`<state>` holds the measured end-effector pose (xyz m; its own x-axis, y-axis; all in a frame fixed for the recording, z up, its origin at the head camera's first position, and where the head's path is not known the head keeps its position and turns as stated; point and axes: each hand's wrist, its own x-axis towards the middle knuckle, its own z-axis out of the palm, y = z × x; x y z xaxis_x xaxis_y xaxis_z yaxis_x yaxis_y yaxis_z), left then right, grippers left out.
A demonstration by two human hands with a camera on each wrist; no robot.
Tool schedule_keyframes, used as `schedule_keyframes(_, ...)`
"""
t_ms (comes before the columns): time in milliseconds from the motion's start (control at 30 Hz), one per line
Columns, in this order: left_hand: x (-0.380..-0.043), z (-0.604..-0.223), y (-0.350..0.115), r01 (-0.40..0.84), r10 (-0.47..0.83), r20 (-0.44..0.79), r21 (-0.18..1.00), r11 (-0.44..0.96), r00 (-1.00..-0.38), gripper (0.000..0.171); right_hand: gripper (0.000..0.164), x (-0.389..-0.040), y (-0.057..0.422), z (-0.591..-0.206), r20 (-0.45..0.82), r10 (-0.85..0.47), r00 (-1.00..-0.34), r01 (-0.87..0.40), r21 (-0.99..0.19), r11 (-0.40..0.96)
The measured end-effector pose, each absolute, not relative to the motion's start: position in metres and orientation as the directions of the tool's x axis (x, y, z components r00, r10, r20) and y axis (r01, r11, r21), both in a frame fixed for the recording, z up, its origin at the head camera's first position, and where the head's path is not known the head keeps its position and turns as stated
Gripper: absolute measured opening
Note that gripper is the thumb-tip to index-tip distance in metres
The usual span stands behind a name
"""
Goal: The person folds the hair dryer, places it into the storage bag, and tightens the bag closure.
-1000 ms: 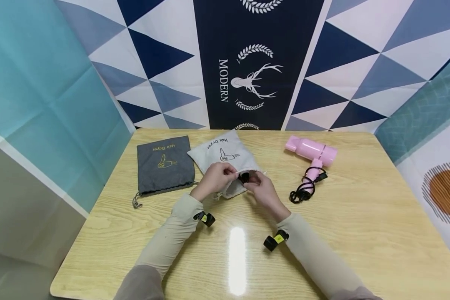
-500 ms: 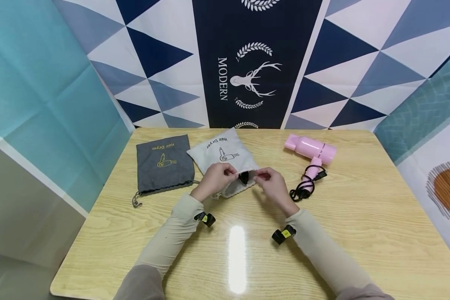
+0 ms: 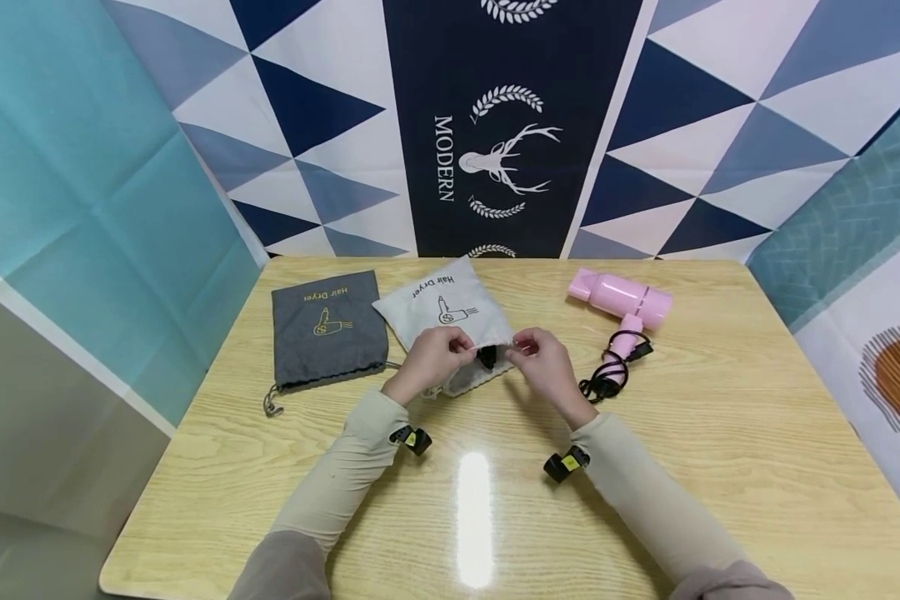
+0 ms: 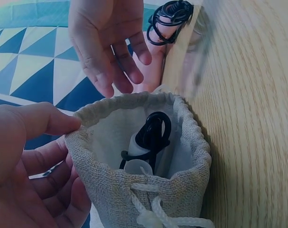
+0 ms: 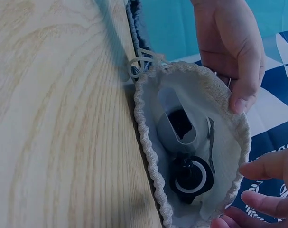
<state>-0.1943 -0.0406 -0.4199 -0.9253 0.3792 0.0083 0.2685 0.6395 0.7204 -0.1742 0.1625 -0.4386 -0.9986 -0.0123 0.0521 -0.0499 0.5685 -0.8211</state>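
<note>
A light grey drawstring bag (image 3: 420,305), printed "Hair Dryer", lies on the table with its mouth toward me. My left hand (image 3: 432,358) pinches the rim on the left side, thumb over the edge. At the right corner of the mouth my right hand (image 3: 546,367) holds the rim between thumb and fingers. Inside the bag, seen in both wrist views, is a pale hair dryer with a flat nozzle (image 5: 169,100) and a coiled black cord (image 4: 158,124). Most of its body is hidden by the cloth. White drawstrings (image 4: 155,209) hang at the mouth.
To the left, a dark grey drawstring bag (image 3: 330,346) lies flat beside the light one. A pink hair dryer (image 3: 621,297) with its black cord (image 3: 607,379) wound round the handle lies at the right. Behind the wooden table (image 3: 645,475) hangs a patterned cloth (image 3: 360,183).
The right hand has come out of the bag's mouth, away from the black cord, and moved right to the rim's right corner. The left hand keeps its hold on the rim.
</note>
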Motion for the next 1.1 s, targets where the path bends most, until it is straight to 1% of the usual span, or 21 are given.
schedule_keyframes(167, -0.195, -0.420, -0.041, 0.268, 0.375, 0.008, 0.715, 0.646, -0.927, 0.010, 0.032, -0.175, 0.158, -0.435, 0.072, -0.048, -0.996, -0.087, -0.800, 0.594)
schedule_keyframes(367, -0.196, -0.426, -0.040, 0.309, 0.400, 0.037, 0.700, 0.643, -0.916, 0.009, 0.035, -0.176, 0.152, -0.433, 0.159, -0.062, -0.985, -0.163, -0.767, 0.621)
schedule_keyframes(533, -0.195, -0.429, -0.037, 0.324, 0.407, 0.044, 0.686, 0.651, -0.912, 0.009, 0.039, -0.176, 0.147, -0.437, 0.200, -0.103, -0.974, -0.215, -0.691, 0.690)
schedule_keyframes(667, -0.194, -0.429, -0.036, 0.339, 0.409, 0.061, 0.675, 0.655, -0.911, 0.010, 0.040, -0.178, 0.144, -0.441, 0.257, -0.107, -0.960, -0.252, -0.638, 0.728)
schedule_keyframes(833, -0.192, -0.427, -0.033, 0.369, 0.398, 0.098, 0.615, 0.696, -0.912, 0.009, 0.039, -0.181, 0.141, -0.441, 0.331, -0.132, -0.934, -0.316, -0.599, 0.736)
schedule_keyframes(933, -0.190, -0.425, -0.030, 0.386, 0.391, 0.119, 0.568, 0.727, -0.913, 0.009, 0.036, -0.182, 0.139, -0.441, 0.349, -0.150, -0.925, -0.336, -0.569, 0.750)
schedule_keyframes(1100, -0.188, -0.424, -0.029, 0.385, 0.385, 0.123, 0.554, 0.738, -0.915, 0.009, 0.029, -0.183, 0.141, -0.442, 0.354, -0.166, -0.920, -0.341, -0.519, 0.784)
